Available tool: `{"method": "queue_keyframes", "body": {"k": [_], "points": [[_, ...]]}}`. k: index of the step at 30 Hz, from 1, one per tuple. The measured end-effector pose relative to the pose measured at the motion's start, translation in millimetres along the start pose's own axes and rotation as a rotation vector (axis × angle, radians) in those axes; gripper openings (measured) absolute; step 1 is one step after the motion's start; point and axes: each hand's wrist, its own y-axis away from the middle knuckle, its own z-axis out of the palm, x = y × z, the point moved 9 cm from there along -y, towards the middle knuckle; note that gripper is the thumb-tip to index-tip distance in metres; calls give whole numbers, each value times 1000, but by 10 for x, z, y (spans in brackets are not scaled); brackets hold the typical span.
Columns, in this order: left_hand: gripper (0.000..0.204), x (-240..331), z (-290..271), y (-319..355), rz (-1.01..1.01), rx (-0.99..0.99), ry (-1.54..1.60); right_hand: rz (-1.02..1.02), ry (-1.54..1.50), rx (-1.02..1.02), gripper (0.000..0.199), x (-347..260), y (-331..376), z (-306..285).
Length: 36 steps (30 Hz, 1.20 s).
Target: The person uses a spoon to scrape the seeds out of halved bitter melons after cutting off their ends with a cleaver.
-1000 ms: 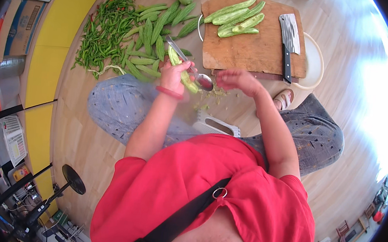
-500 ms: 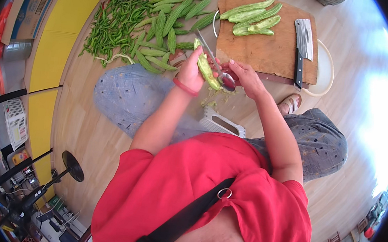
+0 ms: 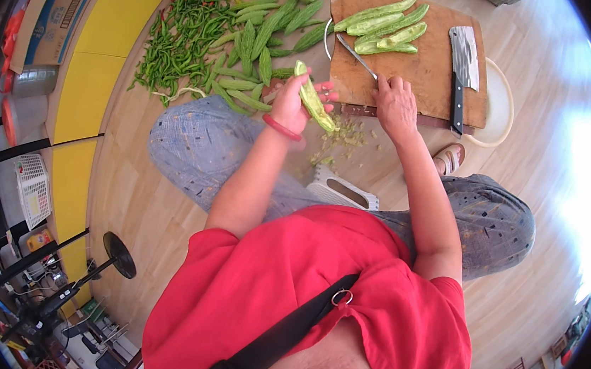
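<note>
My left hand (image 3: 293, 104) grips a hollowed bitter melon half (image 3: 312, 101), its pale cut face turned up. At the near edge of the wooden cutting board (image 3: 420, 75), my right hand (image 3: 396, 104) is closed round a metal spoon (image 3: 356, 56). Its handle points to the far left over the board, and its bowl is hidden by the hand. Several cut melon halves (image 3: 385, 28) lie on the far left of the board. A cleaver (image 3: 461, 72) with a black handle rests along the board's right side.
Whole bitter melons (image 3: 260, 35) lie on the floor left of the board, beside a heap of green chillies (image 3: 185, 39). Seed scraps (image 3: 342, 141) are scattered below my hands, near a white plastic stool (image 3: 341, 187). A round pale basin (image 3: 499, 104) shows under the board's right edge.
My right hand has moved the spoon away from the melon half, to the right and onto the board's near edge. My left hand still holds the melon half, with its fingers spread more.
</note>
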Motion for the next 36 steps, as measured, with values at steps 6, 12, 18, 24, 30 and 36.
{"method": "queue_keyframes", "body": {"k": [6, 12, 18, 24, 30, 36], "points": [[35, -69, 214, 30, -71, -191, 140, 9, -61, 117, 38, -109, -23, -161], [35, -179, -71, -164, -29, 34, 29, -466, -502, 206, 31, -1032, 187, -406], [25, 335, -228, -66, 210, 178, 207, -468, -515, 97, 16, -1090, 408, -420], [17, 644, -173, -35, 325, 132, 167, -128, -378, 255, 11, -296, 42, -274], [16, -175, 269, 256, 9, 49, 85, 20, 2, -47, 17, 28, -217, 178], [22, -399, 526, 517, -65, -62, -127, 125, -190, -196, 14, 150, -221, 239]]}}
